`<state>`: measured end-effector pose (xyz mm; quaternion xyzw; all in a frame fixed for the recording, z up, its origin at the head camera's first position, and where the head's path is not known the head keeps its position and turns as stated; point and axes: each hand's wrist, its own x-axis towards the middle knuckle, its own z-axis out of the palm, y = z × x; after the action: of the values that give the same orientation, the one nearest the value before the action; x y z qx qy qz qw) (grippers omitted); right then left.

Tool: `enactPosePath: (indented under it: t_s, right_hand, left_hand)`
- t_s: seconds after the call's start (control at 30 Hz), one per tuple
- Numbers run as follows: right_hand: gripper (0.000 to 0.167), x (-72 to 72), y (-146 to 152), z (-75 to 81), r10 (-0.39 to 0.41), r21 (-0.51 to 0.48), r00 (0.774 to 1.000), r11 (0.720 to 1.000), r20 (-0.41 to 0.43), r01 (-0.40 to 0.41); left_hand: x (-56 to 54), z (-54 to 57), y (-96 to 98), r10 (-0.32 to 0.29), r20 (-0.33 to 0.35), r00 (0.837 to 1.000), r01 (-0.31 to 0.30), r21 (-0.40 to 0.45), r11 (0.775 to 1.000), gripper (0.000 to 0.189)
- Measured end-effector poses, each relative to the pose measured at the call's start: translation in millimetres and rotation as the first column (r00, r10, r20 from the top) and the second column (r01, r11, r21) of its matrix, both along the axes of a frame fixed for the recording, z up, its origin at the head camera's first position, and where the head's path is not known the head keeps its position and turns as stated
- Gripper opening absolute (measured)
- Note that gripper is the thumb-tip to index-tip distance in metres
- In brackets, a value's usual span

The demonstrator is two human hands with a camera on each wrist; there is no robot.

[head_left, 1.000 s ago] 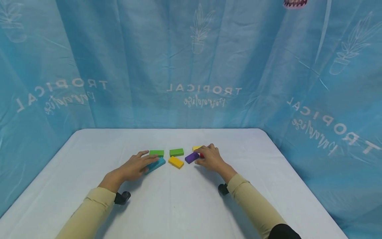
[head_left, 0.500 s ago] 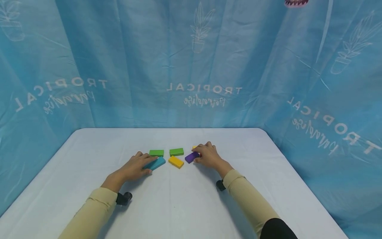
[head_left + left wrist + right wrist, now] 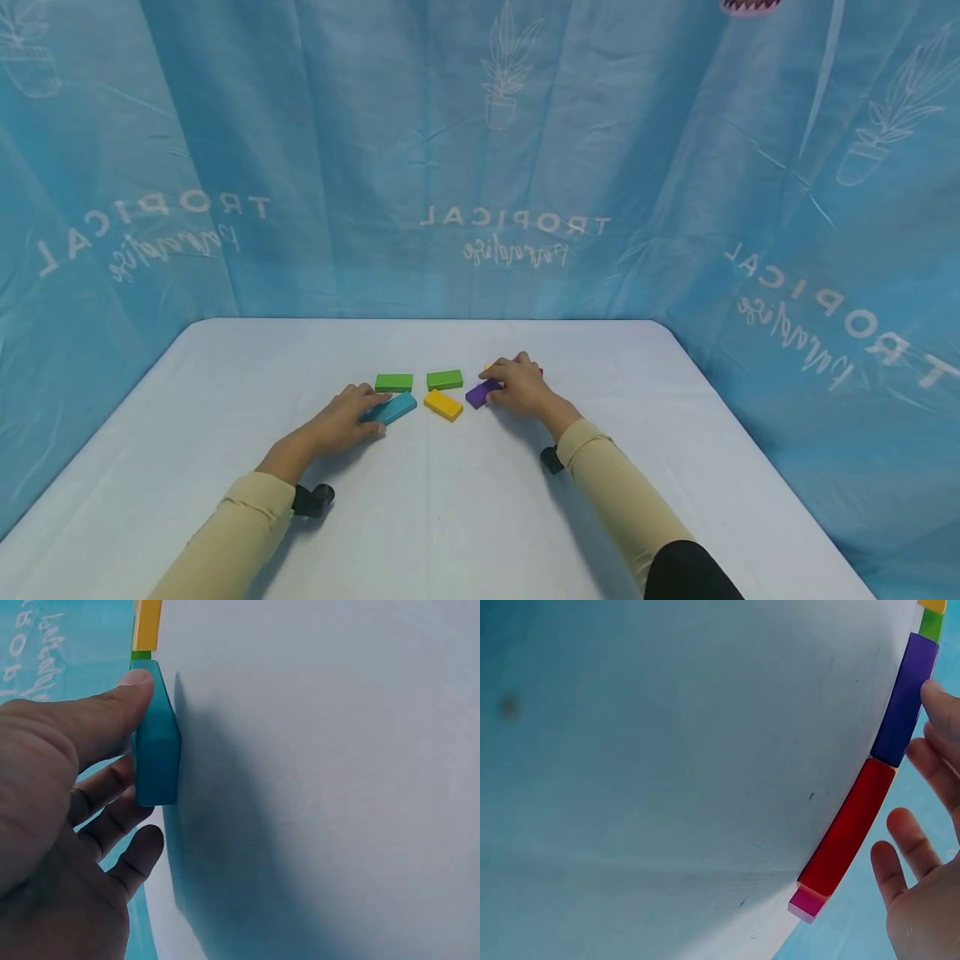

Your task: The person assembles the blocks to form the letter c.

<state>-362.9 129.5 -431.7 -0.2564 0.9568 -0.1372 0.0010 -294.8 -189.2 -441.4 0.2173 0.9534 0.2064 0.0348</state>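
Observation:
My left hand (image 3: 337, 421) grips a blue wooden block (image 3: 397, 407) on the white table, thumb along its near side. In the left wrist view, the thumb lies against the blue block (image 3: 157, 750) and the fingers are behind it. My right hand (image 3: 525, 390) pinches a purple block (image 3: 480, 394) between thumb and index finger. The right wrist view has the thumb on the purple block (image 3: 906, 697), with the other fingers spread apart. A red block (image 3: 847, 829) and a pink block (image 3: 808, 902) lie beside that hand, largely hidden from the head view.
Between the hands lie a yellow block (image 3: 443, 406) and a green block (image 3: 445, 380). Another green block (image 3: 394, 383) lies behind the blue one. A further yellow block is mostly covered by the right hand. A blue printed curtain (image 3: 510, 167) surrounds the table (image 3: 450, 517).
My left thumb has come forward along the near side of the blue block. My right hand has shifted slightly left and closed in on the purple block. The blocks look unmoved.

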Motion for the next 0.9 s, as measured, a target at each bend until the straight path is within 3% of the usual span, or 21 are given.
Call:
enactPosePath:
  t_s: [0.27,0.57,0.73,0.9]
  right_hand:
    - [0.037,-3.4,0.2,-0.7,0.001,-0.085,0.996,0.996,0.094,0.007]
    - [0.032,-7.0,3.7,-2.7,-0.06,-0.217,0.977,0.97,0.206,0.105]
    - [0.031,-7.3,6.6,-2.2,-0.088,-0.23,0.968,0.963,0.233,0.143]
    - [0.028,-8.5,8.6,-3.1,-0.119,-0.2,0.964,0.965,0.236,0.169]
  left_hand:
    - [1.3,-1.7,0.2,0.045,0.058,0.997,-0.051,0.112,0.992,0.052]
    - [3.5,-3.5,4.2,0.11,0.133,0.985,-0.137,0.207,0.969,0.051]
    - [6.4,-3.4,5.2,0.134,0.159,0.978,-0.172,0.252,0.952,0.05]
    - [8.2,-4.4,4.4,0.148,0.162,0.976,-0.185,0.248,0.951,0.05]
